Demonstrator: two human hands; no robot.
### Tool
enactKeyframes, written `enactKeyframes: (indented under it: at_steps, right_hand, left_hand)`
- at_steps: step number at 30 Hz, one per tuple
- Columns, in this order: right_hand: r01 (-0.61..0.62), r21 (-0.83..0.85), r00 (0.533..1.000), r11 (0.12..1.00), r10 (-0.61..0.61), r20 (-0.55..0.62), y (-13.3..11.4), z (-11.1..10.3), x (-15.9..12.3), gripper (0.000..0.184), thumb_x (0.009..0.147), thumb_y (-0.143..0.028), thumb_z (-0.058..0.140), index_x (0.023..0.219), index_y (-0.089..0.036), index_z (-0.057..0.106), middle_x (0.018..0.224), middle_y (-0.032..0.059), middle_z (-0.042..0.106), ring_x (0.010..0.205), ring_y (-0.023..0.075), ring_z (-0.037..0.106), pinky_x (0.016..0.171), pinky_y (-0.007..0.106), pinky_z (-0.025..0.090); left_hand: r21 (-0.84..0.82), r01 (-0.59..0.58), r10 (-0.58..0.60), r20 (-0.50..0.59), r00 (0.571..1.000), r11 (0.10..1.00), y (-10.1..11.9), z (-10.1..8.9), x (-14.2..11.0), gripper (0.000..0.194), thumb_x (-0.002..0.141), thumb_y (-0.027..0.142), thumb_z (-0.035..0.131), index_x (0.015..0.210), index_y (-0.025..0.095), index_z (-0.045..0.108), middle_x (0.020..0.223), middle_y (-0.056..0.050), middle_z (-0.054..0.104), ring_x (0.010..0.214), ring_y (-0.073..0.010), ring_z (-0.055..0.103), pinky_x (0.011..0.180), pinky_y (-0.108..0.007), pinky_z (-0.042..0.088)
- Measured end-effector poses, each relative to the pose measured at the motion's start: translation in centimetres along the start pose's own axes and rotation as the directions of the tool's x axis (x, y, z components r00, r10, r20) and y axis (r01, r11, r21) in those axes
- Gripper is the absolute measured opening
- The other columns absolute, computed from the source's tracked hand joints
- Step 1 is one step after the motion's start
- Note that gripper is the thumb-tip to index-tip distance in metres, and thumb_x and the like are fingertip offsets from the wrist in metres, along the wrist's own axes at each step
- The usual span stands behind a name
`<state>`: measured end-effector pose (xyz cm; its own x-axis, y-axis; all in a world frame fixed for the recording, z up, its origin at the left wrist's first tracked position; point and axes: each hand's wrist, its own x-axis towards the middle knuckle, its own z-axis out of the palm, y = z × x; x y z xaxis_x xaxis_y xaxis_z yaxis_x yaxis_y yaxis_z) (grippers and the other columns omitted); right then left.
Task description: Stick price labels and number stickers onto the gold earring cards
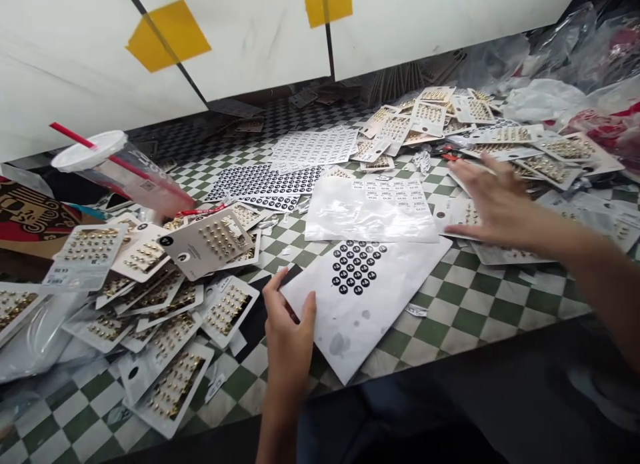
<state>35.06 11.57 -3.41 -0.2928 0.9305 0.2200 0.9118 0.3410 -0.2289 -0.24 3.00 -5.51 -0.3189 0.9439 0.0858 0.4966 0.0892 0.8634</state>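
Observation:
My left hand [289, 327] is at the left corner of a white sheet [383, 297] bearing round black stickers [356, 267]. Its thumb lies along the sheet edge, apart from the index finger. My right hand [500, 201] is spread over an earring card [463, 212] on the right, thumb low and fingers stretched out. Whether it touches the card is unclear. Between the hands, a glossy label sheet [370, 217] with small printed price labels overlaps the sticker sheet. A dark flat piece [255, 311] lies just left of my left hand.
Earring cards [165, 304] with gold studs pile up on the left; another pile [430, 117] is at back right. A plastic cup [130, 174] with a red straw leans at left. More sticker sheets [270, 184] lie behind, before white panels [260, 44]. Plastic bags [555, 97] crowd the right.

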Motion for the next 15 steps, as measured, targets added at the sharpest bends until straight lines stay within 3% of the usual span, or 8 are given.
enactKeyframes:
  at_steps: [3, 5, 9, 12, 15]
  right_hand:
    - [-0.062, -0.043, 0.991, 0.997, 0.067, 0.117, 3.4, -0.3, 0.3, 0.098, 0.062, -0.066, 0.064, 0.143, -0.038, 0.018, 0.147, 0.0063, 0.029, 0.133, 0.0536, 0.013, 0.104, 0.072, 0.019]
    - [-0.092, -0.061, 0.978, 0.994, 0.102, 0.184, 4.2, -0.1, 0.0, 0.095, 0.055, -0.070, 0.067, 0.136, -0.034, 0.034, 0.139, 0.0105, 0.040, 0.132, 0.0527, 0.018, 0.104, 0.070, 0.021]
    - [-0.122, -0.173, 0.975, 0.977, 0.150, 0.162, 2.2, 0.0, -0.5, 0.084, 0.065, -0.066, 0.060, 0.129, -0.014, 0.043, 0.133, 0.0216, 0.043, 0.134, 0.0456, 0.020, 0.107, 0.058, 0.023]
    - [-0.098, -0.309, 0.984, 0.946, 0.138, 0.111, -0.1, -0.8, -0.5, 0.085, 0.073, -0.056, 0.060, 0.134, -0.002, 0.035, 0.129, 0.0277, 0.043, 0.126, 0.0408, 0.034, 0.105, 0.050, 0.030]
    - [-0.199, -0.377, 0.979, 0.905, 0.200, -0.035, -1.6, -2.2, -0.7, 0.092, 0.071, -0.052, 0.064, 0.138, -0.001, 0.027, 0.122, 0.0286, 0.046, 0.114, 0.0402, 0.043, 0.098, 0.051, 0.036]
  left_hand:
    - [0.051, -0.059, 0.064, -0.098, 0.993, 0.997, -0.4, 0.2, 0.1, 0.053, 0.083, 0.029, 0.055, 0.131, 0.022, 0.034, 0.121, -0.012, 0.053, 0.105, -0.0239, 0.056, 0.089, -0.042, 0.047]
    - [0.097, -0.119, 0.132, -0.143, 0.981, 0.988, -0.4, 0.4, 0.1, 0.050, 0.084, 0.027, 0.053, 0.130, 0.022, 0.035, 0.128, -0.013, 0.047, 0.108, -0.0237, 0.054, 0.092, -0.042, 0.045]
    - [0.151, -0.160, 0.181, -0.138, 0.974, 0.975, -0.2, 0.5, 0.1, 0.041, 0.086, 0.024, 0.047, 0.126, 0.022, 0.037, 0.125, -0.013, 0.045, 0.112, -0.0240, 0.053, 0.094, -0.042, 0.044]
    - [0.222, -0.185, 0.215, -0.117, 0.970, 0.957, 0.2, 0.5, -0.1, 0.037, 0.088, 0.024, 0.044, 0.125, 0.021, 0.038, 0.123, -0.013, 0.046, 0.114, -0.0250, 0.050, 0.098, -0.043, 0.042]
    - [0.285, -0.250, 0.283, -0.082, 0.956, 0.926, 0.7, 0.3, -0.4, 0.035, 0.089, 0.024, 0.042, 0.124, 0.021, 0.039, 0.124, -0.013, 0.046, 0.119, -0.0259, 0.046, 0.101, -0.044, 0.039]
